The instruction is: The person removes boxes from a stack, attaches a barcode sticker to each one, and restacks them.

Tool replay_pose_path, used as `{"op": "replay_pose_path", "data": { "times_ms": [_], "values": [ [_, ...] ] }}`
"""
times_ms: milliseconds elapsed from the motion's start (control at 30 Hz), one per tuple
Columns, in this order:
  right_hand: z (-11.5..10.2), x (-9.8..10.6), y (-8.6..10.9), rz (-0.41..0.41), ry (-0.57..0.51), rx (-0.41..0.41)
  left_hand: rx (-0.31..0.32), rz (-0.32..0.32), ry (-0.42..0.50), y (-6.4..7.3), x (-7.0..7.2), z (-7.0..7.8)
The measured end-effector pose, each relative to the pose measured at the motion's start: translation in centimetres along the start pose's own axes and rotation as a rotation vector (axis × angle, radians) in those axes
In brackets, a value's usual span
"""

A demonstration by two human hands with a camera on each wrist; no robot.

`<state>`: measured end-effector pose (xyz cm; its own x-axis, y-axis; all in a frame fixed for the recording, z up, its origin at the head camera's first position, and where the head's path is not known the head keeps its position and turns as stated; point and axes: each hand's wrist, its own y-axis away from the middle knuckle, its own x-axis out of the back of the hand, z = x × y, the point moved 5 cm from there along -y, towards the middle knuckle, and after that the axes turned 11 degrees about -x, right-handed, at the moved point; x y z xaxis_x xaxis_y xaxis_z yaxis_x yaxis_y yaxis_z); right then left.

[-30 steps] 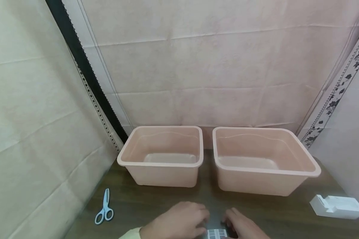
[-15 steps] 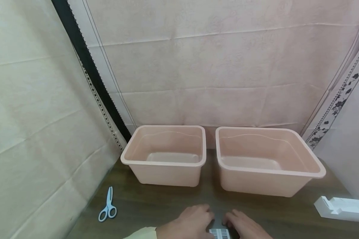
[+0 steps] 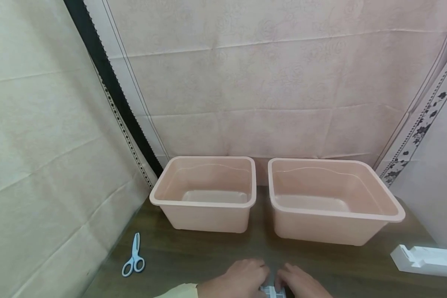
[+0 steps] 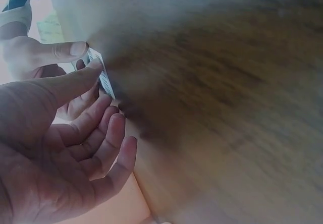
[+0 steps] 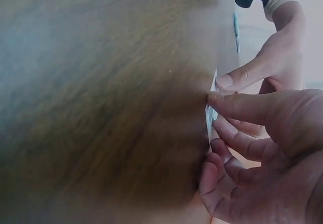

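A small flat piece with white, barcode-like stripes (image 3: 271,291) lies low at the front of the head view, between both hands. My left hand (image 3: 242,276) pinches one end of it. In the left wrist view its thumb (image 4: 75,82) presses on the striped face, while the other fingers curl loosely below. From the opposite side my right hand (image 3: 297,282) pinches the piece too, and the right wrist view has its thumb (image 5: 242,105) against the striped edge (image 5: 211,118). The hands nearly meet, hiding much of the piece.
Two pale pink plastic bins (image 3: 210,217) stand side by side behind the hands on the dark wooden table (image 3: 193,252). Light blue scissors (image 3: 135,256) lie at left. A white block-shaped box with a notch (image 3: 424,260) sits at right. Cloth walls (image 3: 275,91) enclose the table.
My fingers have closed in over the striped piece, covering more of it. The head view has shifted slightly; bins, scissors and white box stay in place.
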<state>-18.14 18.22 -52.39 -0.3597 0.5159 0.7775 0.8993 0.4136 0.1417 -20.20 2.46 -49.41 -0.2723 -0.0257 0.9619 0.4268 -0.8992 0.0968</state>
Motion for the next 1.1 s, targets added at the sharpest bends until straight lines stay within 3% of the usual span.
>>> {"op": "replay_pose_path", "data": {
  "times_ms": [267,433,633,767,867,967,1100],
  "values": [
    [0.0,0.0,-0.2,0.01,0.019,0.02,0.076,-0.023,0.02,0.2,0.1,-0.5],
    [-0.1,-0.1,-0.3,-0.06,-0.115,-0.036,0.071,0.009,0.07,0.5,0.2,-0.5],
    [-0.4,0.2,-0.1,-0.135,-0.297,-0.055,0.084,0.045,0.256,1.0,-0.1,-0.9],
    [-0.7,1.6,0.0,-0.052,-0.314,-0.015,0.069,0.118,0.291,1.3,0.5,-1.3],
    [-1.3,2.8,0.3,0.101,-0.297,0.064,0.033,0.213,0.292,1.5,1.6,-1.5],
    [-1.9,3.7,0.5,0.284,-0.268,0.118,0.012,0.313,0.366,1.7,2.5,-1.7],
    [-2.3,4.3,0.6,0.419,-0.302,0.026,0.002,0.424,0.546,1.8,3.1,-2.1]
  ]
}}
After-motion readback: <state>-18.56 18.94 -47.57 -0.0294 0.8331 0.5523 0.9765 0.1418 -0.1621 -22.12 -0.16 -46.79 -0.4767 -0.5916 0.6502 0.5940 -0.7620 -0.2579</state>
